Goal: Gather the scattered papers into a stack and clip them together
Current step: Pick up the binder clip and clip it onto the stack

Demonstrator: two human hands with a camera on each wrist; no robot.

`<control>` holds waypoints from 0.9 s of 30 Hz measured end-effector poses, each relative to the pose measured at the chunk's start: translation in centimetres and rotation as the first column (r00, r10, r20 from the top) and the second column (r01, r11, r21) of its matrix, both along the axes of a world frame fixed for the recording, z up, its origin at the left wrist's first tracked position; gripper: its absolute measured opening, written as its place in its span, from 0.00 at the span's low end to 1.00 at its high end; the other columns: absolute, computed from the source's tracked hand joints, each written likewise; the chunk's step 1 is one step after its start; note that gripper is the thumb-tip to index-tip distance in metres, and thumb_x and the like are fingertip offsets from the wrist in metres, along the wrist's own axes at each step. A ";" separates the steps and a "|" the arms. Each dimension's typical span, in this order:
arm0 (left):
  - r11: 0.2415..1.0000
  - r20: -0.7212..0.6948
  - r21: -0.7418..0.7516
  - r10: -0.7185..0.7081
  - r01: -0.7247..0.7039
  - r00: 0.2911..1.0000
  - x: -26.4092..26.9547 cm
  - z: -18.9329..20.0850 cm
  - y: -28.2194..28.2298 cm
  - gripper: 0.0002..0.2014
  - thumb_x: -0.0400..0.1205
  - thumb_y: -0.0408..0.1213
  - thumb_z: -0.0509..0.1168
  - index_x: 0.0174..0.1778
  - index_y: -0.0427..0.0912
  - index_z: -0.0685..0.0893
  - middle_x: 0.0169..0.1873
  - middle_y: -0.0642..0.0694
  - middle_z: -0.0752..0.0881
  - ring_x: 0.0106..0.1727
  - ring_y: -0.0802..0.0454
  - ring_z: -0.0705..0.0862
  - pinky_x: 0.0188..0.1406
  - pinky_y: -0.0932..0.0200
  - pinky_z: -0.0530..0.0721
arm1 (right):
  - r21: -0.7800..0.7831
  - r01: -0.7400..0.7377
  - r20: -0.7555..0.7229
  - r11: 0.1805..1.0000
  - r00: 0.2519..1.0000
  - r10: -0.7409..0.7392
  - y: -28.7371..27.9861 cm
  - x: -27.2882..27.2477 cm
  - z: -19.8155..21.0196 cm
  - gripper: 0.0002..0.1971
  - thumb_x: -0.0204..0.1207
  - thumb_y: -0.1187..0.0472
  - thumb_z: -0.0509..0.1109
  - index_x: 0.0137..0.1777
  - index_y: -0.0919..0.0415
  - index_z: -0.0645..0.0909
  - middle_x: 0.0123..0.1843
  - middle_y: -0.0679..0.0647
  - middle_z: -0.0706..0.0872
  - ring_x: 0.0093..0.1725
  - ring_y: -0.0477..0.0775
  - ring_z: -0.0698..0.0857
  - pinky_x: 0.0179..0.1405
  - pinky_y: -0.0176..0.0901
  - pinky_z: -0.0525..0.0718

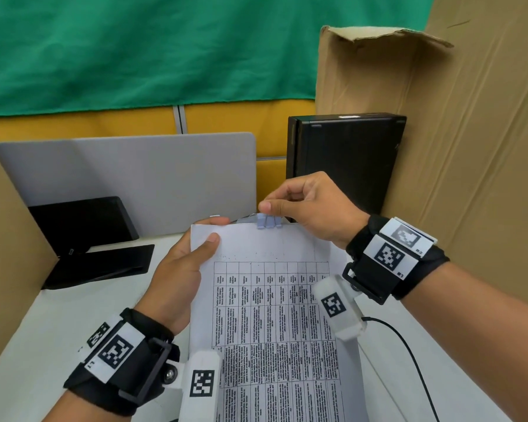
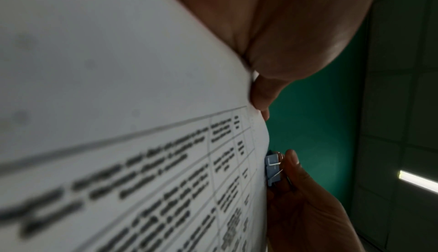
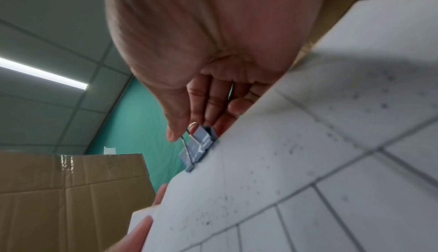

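A stack of printed papers with a table of text is held up off the desk. My left hand grips its upper left corner, thumb on top and fingers behind. A pale blue binder clip sits on the top edge of the stack. My right hand pinches the clip's wire handles from above. In the right wrist view the clip bites the edge of the paper, thumb and fingers on its handle. The left wrist view shows the clip at the edge of the sheet.
A white desk lies below. A black monitor stand sits at the left, a black box at the back right. Cardboard walls stand on both sides, a grey divider behind. A black cable runs at the right.
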State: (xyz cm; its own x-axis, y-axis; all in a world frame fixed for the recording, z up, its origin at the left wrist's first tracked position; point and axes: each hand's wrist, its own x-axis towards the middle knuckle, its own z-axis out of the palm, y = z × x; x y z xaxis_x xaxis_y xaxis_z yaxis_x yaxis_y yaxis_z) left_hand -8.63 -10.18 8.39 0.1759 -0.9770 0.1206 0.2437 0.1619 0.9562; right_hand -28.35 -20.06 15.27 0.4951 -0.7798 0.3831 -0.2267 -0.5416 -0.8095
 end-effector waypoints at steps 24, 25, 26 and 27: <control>0.990 0.042 0.056 -0.135 0.133 0.990 -1.1 0.7 0.5 0.12 0.87 0.37 0.61 0.56 0.53 0.90 0.49 0.37 0.93 0.47 0.39 0.91 0.51 0.41 0.87 | 0.375 -0.008 -0.019 0.927 1.000 0.017 0.8 -0.9 1.3 0.10 0.75 0.61 0.79 0.46 0.70 0.89 0.40 0.60 0.87 0.39 0.52 0.82 0.35 0.34 0.86; 0.989 0.039 0.056 -0.139 0.137 0.990 -1.2 0.8 0.6 0.13 0.87 0.37 0.61 0.54 0.54 0.90 0.48 0.38 0.93 0.46 0.40 0.90 0.51 0.41 0.87 | 0.385 -0.004 -0.005 0.923 1.000 0.007 0.8 -0.9 1.5 0.09 0.76 0.60 0.79 0.44 0.68 0.89 0.39 0.59 0.87 0.39 0.52 0.82 0.36 0.35 0.86; 0.988 0.041 0.058 -0.143 0.141 0.989 -1.3 0.9 0.5 0.13 0.87 0.37 0.60 0.53 0.54 0.90 0.48 0.38 0.93 0.46 0.40 0.90 0.51 0.41 0.87 | 0.395 -0.005 0.007 0.919 1.000 0.002 0.7 -0.8 1.6 0.08 0.76 0.60 0.79 0.43 0.67 0.89 0.39 0.59 0.87 0.39 0.52 0.82 0.37 0.36 0.86; 0.988 0.046 0.060 -0.147 0.144 0.988 -1.4 0.9 0.6 0.13 0.87 0.36 0.60 0.53 0.54 0.90 0.48 0.38 0.92 0.46 0.39 0.90 0.51 0.41 0.87 | 0.402 -0.008 0.010 0.915 1.000 0.004 0.8 -0.7 1.7 0.08 0.76 0.60 0.79 0.42 0.66 0.88 0.37 0.58 0.87 0.38 0.52 0.81 0.37 0.36 0.86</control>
State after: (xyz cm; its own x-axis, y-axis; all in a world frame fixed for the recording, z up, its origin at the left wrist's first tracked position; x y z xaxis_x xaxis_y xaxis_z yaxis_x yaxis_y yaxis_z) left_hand -10.06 -9.63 9.27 0.0269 -0.9972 0.0692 0.2125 0.0734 0.9744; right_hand -29.09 -19.31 16.98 0.4982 -0.8660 0.0422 -0.2159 -0.1710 -0.9613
